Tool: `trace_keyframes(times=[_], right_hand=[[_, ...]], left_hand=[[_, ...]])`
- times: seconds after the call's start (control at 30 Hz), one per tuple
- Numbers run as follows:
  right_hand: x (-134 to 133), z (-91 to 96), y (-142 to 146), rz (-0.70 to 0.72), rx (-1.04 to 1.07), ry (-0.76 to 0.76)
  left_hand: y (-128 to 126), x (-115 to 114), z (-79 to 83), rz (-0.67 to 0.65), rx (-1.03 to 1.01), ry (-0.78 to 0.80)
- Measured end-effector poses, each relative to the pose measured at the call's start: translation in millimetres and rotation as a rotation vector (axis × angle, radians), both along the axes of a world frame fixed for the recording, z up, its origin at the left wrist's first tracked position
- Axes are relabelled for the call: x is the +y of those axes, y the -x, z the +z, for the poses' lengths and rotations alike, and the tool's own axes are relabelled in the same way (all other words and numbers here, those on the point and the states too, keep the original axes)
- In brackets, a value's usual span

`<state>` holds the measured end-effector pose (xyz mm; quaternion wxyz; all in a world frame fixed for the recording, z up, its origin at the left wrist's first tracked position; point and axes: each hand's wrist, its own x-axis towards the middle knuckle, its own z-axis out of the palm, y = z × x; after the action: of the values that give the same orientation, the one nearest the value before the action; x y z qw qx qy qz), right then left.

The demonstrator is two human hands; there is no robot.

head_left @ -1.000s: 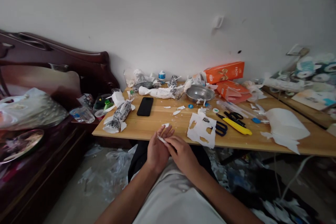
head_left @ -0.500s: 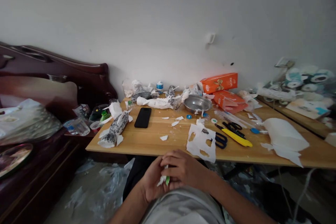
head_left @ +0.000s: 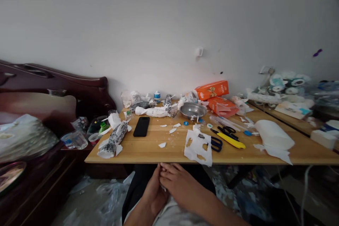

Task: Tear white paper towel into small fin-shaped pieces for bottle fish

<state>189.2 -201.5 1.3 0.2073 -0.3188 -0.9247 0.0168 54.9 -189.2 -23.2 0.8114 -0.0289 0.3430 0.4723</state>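
Near the pale wall (head_left: 159, 24) I see a wooden surface (head_left: 148, 152). Before its edge, 1 white scrap (head_left: 163, 187) shows between left hand (head_left: 155, 192) and right hand (head_left: 178, 183), pressed together; whether they pinch it, I cannot tell. Beyond lies torn paper (head_left: 196, 148).

A headboard (head_left: 99, 90) and plastic bag (head_left: 29, 130) are left of the black phone (head_left: 141, 126), a metal bowl (head_left: 192, 108) and orange box (head_left: 212, 90) right of it.

Dim, diffuse light is spread over the wall (head_left: 159, 24). A soft shadow is cast beside the headboard (head_left: 53, 79) at nine o'clock, and deep shade is seen under the table (head_left: 148, 151) at four. The corner at two is darkened; detail toward three is smeared.
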Motion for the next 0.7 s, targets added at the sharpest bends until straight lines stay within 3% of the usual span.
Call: trace_keyframes(times=[0.33,0.53,0.7], right_hand=[[-14.6,-13.5,28.5,-0.089,0.048,-0.070],[-34.6,-3.4,32.4,-0.190,0.108,-0.123],[-45.4,7.6,34.3,-0.161,0.151,-0.174]], left_hand=[[11.4,-24.0,5.2,0.068,-0.223,-0.049],[17.7,-35.1,11.2,0.060,-0.214,-0.078],[22.2,-41.8,11.4,0.057,-0.206,-0.105]])
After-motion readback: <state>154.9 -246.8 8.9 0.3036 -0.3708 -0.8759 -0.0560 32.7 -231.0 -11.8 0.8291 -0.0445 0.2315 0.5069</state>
